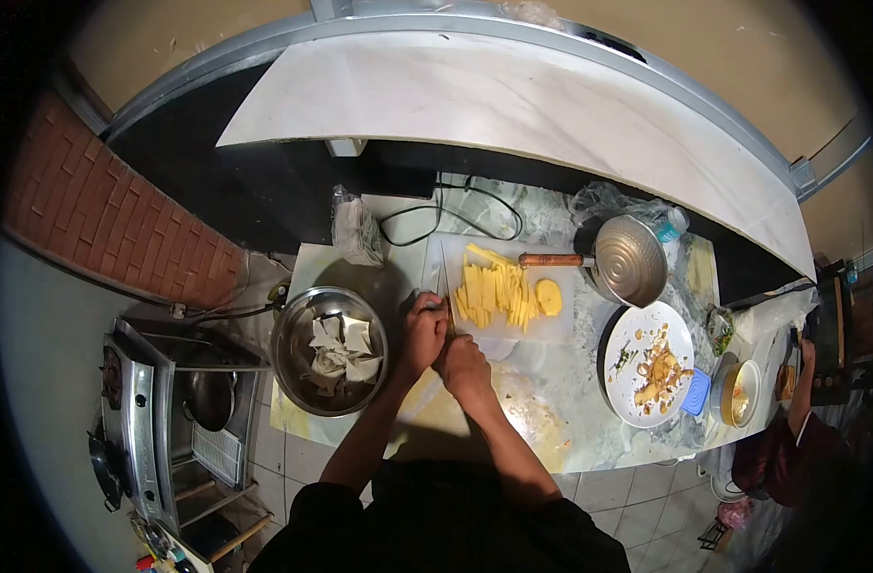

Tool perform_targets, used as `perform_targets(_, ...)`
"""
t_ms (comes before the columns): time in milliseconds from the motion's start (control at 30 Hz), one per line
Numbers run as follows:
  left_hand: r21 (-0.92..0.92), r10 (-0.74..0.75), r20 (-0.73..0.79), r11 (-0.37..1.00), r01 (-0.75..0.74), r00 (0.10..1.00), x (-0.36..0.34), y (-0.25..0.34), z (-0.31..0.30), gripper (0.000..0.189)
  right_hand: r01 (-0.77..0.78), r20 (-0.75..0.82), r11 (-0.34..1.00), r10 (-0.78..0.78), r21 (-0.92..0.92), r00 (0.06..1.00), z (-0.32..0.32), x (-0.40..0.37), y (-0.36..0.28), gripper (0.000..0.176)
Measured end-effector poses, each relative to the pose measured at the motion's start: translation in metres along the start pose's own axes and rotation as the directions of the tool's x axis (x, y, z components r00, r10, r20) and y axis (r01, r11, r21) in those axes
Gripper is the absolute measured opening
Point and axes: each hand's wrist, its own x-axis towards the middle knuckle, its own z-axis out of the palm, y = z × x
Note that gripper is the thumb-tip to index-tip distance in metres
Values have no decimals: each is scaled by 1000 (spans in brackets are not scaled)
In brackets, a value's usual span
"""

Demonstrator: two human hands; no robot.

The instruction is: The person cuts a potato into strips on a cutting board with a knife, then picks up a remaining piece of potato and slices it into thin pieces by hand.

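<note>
My right hand (467,368) is closed round the handle of a kitchen knife (444,272), whose blade points away from me over the left edge of a white cutting board (556,331). Curled fingers of my left hand (424,334) lie against the knife near the base of its blade; whether they grip anything is hidden. Cut yellow potato strips (495,291) are heaped on the board, just right of the blade. Beside them lies a rounded potato piece (548,297). To the left of my left hand, a metal bowl (282,355) contains folded pale wrappers (343,351).
A saucepan (631,260) extends its wooden handle over the board. Peelings (661,374) cover a white plate (632,406) at right. A plastic-wrapped stack (358,232) and black cable (494,234) lie behind. Left stands a stove (140,430); far right, another person's arm (801,392).
</note>
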Motion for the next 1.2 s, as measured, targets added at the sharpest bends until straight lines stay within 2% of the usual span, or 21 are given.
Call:
perform_targets(133, -12, -4, 23, 1000, 5, 1000, 1, -4, 1, 23, -6, -24, 1000, 7, 13, 1000, 13, 6, 7, 28)
perform_targets(233, -14, -22, 35, 1000, 22, 999, 1, 0, -1, 24, 41, -99, 998, -35, 51, 994, 28, 8, 17, 29)
perform_targets(300, -29, -51, 47, 998, 52, 998, 0, 2, 1, 24, 149, -155, 988, -143, 28, 978, 29, 7, 22, 31)
perform_targets(433, 33, -11, 10, 999, 11, 1000, 0, -1, 2, 25, 144, -179, 988, -132, 57, 975, 32, 8, 23, 34)
perform_targets(533, 13, -32, 24, 999, 32, 999, -1, -4, 6, 24, 112, -187, 993, -116, -33, 975, 29, 11, 27, 25)
perform_targets(700, 8, -48, -3, 999, 48, 999, -1, -6, 10, 22, 111, -96, 992, -117, -57, 989, 9, 10, 31, 30)
perform_targets(733, 32, -10, -35, 999, 11, 999, -1, -5, 10, 22, 114, -101, 992, -120, -58, 988, 6, 11, 32, 30)
perform_targets(800, 65, 30, -72, 998, -25, 997, -1, -7, 11, 22, 87, -60, 995, -84, 52, 995, 3, 11, 30, 37)
perform_targets(900, 60, 17, -108, 998, -11, 994, -2, -5, 14, 22, 78, -51, 995, -75, 67, 996, -4, 9, 26, 36)
perform_targets(967, 36, -54, -96, 998, 57, 994, 0, 3, 11, 23, 73, -24, 996, -72, 58, 997, -11, 9, 22, 36)
perform_targets(1033, 39, -33, -102, 999, 37, 994, -2, -4, 13, 23, 66, 5, 997, -67, 48, 998, -18, 8, 18, 36)
perform_targets(1200, -3, -49, -93, 999, 49, 994, -2, -11, 13, 23, 11, 59, 999, -9, -37, 998, -19, 13, 10, 26)
